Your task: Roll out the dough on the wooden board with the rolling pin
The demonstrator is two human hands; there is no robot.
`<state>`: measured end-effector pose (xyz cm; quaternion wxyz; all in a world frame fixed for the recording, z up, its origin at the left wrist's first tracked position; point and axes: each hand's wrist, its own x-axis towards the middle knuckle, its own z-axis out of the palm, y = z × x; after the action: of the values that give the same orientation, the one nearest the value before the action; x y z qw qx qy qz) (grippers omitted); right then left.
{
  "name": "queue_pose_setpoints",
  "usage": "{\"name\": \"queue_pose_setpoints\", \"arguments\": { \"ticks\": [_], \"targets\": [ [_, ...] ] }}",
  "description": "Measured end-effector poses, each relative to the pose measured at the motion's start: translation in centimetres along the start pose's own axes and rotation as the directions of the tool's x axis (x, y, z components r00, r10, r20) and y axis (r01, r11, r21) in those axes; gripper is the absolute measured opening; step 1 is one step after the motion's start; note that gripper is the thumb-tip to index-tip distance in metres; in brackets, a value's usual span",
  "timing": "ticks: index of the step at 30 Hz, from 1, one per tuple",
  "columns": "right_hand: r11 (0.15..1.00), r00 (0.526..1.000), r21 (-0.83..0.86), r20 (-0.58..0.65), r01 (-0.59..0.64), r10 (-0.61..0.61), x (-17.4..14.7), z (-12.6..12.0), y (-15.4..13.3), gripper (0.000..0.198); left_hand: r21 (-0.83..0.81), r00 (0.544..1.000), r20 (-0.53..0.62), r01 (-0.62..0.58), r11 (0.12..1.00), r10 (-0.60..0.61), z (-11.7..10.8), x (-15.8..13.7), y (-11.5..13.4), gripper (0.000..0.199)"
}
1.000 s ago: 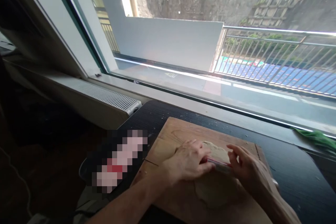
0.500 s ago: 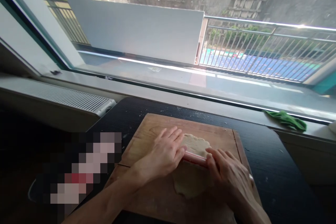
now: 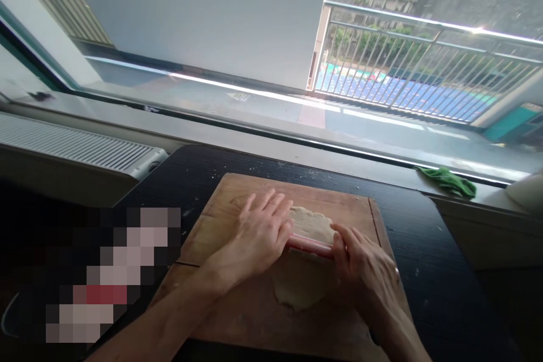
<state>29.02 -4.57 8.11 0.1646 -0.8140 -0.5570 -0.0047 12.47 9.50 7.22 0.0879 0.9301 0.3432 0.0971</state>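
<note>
A pink-red rolling pin [image 3: 311,245] lies across a sheet of pale dough, its ends covered by my hands. The far part of the dough [image 3: 309,222] has a bumpy edge; the near part [image 3: 302,285] spreads flat in shadow. My left hand [image 3: 263,230] rests palm down over the pin's left end, fingers stretched forward and a little apart. Over the right end, my right hand [image 3: 363,260] is bent round the pin, with thumb and index finger at the dough's edge. Both hands are above a wooden board [image 3: 237,192].
The board lies on a black table [image 3: 428,249] with white specks. Beyond it are a windowsill [image 3: 297,155] and a large window. A green cloth [image 3: 449,182] lies on the sill at right. At left stands a white radiator [image 3: 76,141]; a pixelated patch covers the lower left.
My view has shifted slightly, so the scene sits higher and farther left. Relative to the board, both hands and the rolling pin have hardly moved.
</note>
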Motion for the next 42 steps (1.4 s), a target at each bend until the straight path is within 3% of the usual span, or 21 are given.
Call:
{"name": "queue_pose_setpoints", "arguments": {
  "ticks": [3, 7, 14, 20, 22, 28, 30, 33, 36, 38, 42],
  "targets": [
    [0.993, 0.993, 0.014, 0.017, -0.120, 0.120, 3.3, 0.5, 0.9, 0.031, -0.008, 0.997, 0.028, 0.070, 0.998, -0.070, 0.2, 3.5, -0.4, 0.050],
    [0.984, 0.983, 0.042, 0.064, -0.173, 0.170, 7.0, 0.9, 2.3, 0.035, -0.008, 0.992, 0.020, 0.128, 0.992, -0.127, 0.2, 7.5, -0.8, 0.048],
    [0.998, 0.999, -0.071, -0.046, 0.000, -0.003, 1.6, 0.6, 0.3, 0.033, 0.038, 0.993, -0.105, 0.058, 0.998, -0.054, 0.3, 1.6, 0.1, 0.047],
    [0.993, 0.992, -0.058, 0.066, -0.101, 0.105, 5.8, 1.3, 1.8, 0.036, -0.013, 0.994, 0.031, 0.107, 0.994, -0.107, 0.4, 6.2, -0.7, 0.051],
    [0.992, 0.993, -0.072, 0.046, -0.104, 0.108, 5.9, 1.3, 2.0, 0.036, -0.016, 0.994, 0.029, 0.108, 0.994, -0.108, 0.2, 6.2, -0.7, 0.051],
    [0.990, 0.997, -0.137, -0.068, 0.018, -0.028, 0.1, 1.0, 0.1, 0.035, 0.019, 0.992, -0.120, 0.036, 0.999, -0.034, 0.1, 0.1, 0.2, 0.046],
    [0.991, 0.998, -0.130, -0.064, 0.021, -0.030, 0.5, 0.9, 0.1, 0.034, 0.014, 0.995, -0.087, 0.047, 0.999, -0.045, 0.3, 0.8, 0.0, 0.045],
    [0.994, 0.998, -0.089, -0.029, -0.056, 0.054, 3.8, 1.0, 1.1, 0.034, -0.010, 0.995, 0.008, 0.095, 0.995, -0.095, 0.5, 4.7, -0.7, 0.048],
    [0.992, 0.993, -0.063, -0.046, -0.108, 0.105, 5.7, 0.9, 1.7, 0.036, -0.007, 0.993, 0.006, 0.116, 0.993, -0.116, 0.3, 7.1, -0.9, 0.046],
    [0.996, 0.997, -0.068, -0.062, -0.057, 0.053, 4.3, 0.7, 1.4, 0.035, -0.002, 0.994, -0.027, 0.110, 0.994, -0.110, 0.1, 5.7, -0.6, 0.047],
    [0.983, 0.990, -0.137, -0.063, 0.120, -0.129, -2.9, 0.6, 0.1, 0.034, 0.034, 0.995, -0.096, 0.033, 0.999, -0.030, -0.1, -2.0, -0.1, 0.046]
  ]
}}
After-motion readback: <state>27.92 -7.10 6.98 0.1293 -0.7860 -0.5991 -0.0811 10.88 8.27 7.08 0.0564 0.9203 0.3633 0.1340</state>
